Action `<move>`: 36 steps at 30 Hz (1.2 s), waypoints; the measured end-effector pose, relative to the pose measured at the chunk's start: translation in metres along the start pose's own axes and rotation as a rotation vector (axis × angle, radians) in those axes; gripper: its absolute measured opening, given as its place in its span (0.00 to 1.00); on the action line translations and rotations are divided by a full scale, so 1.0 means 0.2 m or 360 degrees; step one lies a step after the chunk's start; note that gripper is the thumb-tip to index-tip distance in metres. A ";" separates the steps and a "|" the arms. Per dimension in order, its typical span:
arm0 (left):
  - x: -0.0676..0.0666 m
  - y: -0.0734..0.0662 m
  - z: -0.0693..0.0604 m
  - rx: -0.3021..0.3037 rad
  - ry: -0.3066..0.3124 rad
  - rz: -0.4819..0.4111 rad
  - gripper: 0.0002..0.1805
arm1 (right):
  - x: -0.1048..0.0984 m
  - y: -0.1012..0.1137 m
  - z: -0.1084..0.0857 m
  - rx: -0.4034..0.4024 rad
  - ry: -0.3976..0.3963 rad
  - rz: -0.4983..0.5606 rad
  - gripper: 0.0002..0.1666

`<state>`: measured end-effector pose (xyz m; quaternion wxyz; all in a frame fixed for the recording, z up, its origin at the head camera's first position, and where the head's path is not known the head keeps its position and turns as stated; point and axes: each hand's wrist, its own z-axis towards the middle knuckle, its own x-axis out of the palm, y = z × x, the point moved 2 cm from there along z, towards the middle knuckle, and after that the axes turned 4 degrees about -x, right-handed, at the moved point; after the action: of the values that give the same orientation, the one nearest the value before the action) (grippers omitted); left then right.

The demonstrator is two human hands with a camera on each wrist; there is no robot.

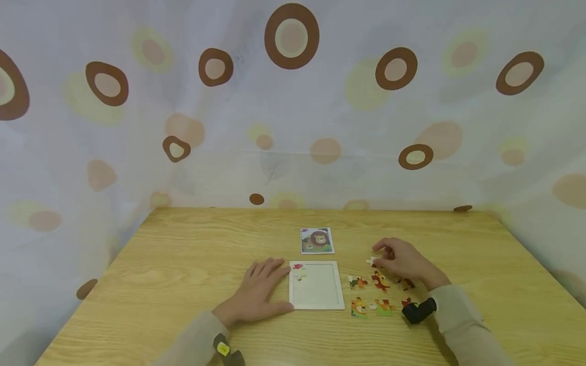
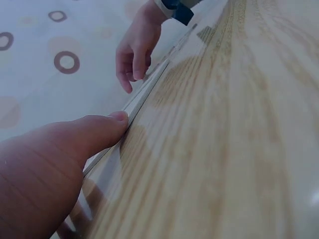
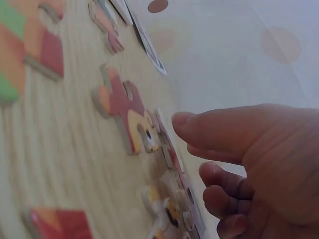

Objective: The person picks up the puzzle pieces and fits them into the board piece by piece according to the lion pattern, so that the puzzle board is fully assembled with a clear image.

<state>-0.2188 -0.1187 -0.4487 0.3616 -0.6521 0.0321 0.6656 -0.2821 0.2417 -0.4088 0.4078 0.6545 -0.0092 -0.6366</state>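
My left hand (image 1: 261,295) lies spread beside a white puzzle frame (image 1: 340,284), its thumb and fingertips against the left edge. Joined at the frame's upper left corner are puzzle pieces (image 1: 299,273), one with a pink leaf. In the left wrist view the thumb (image 2: 107,127) touches the frame's side. My right hand (image 1: 403,262) hovers over the right-hand pieces, thumb and index finger apart. A pale puzzle piece (image 1: 371,261) lies by its thumb. In the right wrist view, nothing shows between thumb and loosely bent fingers; a red and yellow puzzle piece (image 3: 122,107) lies nearby.
Behind the frame lies a picture card (image 1: 317,240) with a lion. Several loose puzzle pieces (image 1: 358,307) are spread right of the frame, some partly behind the right hand and its black wrist device (image 1: 418,311). A patterned curtain (image 1: 293,112) surrounds the wooden table (image 1: 183,254).
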 end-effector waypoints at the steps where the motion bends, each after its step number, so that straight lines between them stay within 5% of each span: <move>1: 0.00 0.00 0.00 -0.0001 0.0000 -0.0004 0.45 | 0.00 0.00 0.00 -0.0003 0.0010 0.0004 0.17; 36: -0.02 -0.02 -0.01 -0.0015 0.0015 -0.0005 0.44 | 0.02 -0.04 0.00 0.0121 0.0019 0.0067 0.09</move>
<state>-0.2159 -0.1178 -0.4442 0.3594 -0.6569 0.0295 0.6622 -0.2862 0.2450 -0.4161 0.3958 0.6730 -0.0447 -0.6232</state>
